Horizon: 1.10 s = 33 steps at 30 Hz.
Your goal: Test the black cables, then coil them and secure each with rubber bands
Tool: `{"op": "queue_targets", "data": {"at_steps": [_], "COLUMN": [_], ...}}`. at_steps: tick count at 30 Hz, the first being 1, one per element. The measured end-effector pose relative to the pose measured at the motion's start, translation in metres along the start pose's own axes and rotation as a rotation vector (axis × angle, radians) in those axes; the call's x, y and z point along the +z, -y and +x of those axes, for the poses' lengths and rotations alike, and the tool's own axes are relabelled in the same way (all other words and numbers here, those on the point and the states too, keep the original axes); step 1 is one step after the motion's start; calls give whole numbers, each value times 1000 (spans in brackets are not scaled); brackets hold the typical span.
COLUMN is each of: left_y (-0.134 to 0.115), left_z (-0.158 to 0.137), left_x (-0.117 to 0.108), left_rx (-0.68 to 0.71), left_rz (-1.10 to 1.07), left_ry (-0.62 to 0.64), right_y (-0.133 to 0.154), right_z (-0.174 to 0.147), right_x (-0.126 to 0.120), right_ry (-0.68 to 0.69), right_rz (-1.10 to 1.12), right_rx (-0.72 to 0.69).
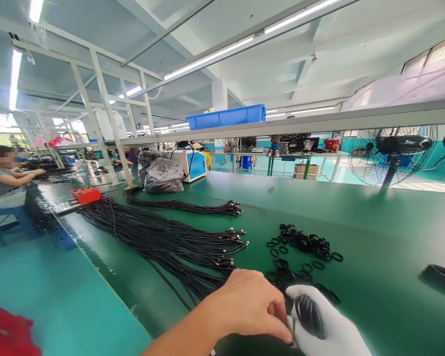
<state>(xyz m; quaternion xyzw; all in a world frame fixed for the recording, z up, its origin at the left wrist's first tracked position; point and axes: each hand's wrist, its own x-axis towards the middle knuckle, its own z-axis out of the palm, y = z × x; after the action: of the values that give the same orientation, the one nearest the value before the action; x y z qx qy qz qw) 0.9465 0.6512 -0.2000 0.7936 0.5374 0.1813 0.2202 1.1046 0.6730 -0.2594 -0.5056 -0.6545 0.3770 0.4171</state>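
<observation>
Pinching with bare left hand (246,304) near green bench's (378,232) front edge; cannot tell white-gloved right hand's (335,324) hold or finished work, with many thin black cables (159,239) and rings (307,242) left.

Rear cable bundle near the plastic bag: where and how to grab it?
Probably grip the cable bundle just behind its plugs, from the right: strands lie gathered there, plugs facing right, while the left end sits close to the plastic bag.

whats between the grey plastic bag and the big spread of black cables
In the head view, a narrower bundle of black cables lies between the grey plastic bag and the big spread, with some green tabletop also showing.
</observation>
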Motion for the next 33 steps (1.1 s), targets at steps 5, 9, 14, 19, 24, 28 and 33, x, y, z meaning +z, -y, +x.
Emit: {"op": "queue_targets", "data": {"at_steps": [5,9,14,19,24,28,33], "left_y": [-7,0,-7,-5,18,14,-22], "left_z": [-7,-4,-3,8,22,12,-13], "left_x": [-4,4,14,13,-10,-10,30], "left_rx": [-59,-72,-103,-148,-126,-161,-142], "left_rz": [-65,-332,-301,-148,-266,-277,123], "left_ry": [-135,-103,-23,41,285,108,-186], "right_y": [11,13,-6,-10,8,10,7], "right_z": [5,8,10,6,10,16,17], "right_x": [-12,-13,-8,-8,-10,-17,-26], "right_ry": [463,696,511,365,366,711,510], "right_rz": [405,418,126,24,182,452,433], "right_rx": [198,237,137,-81,149,291,127]}}
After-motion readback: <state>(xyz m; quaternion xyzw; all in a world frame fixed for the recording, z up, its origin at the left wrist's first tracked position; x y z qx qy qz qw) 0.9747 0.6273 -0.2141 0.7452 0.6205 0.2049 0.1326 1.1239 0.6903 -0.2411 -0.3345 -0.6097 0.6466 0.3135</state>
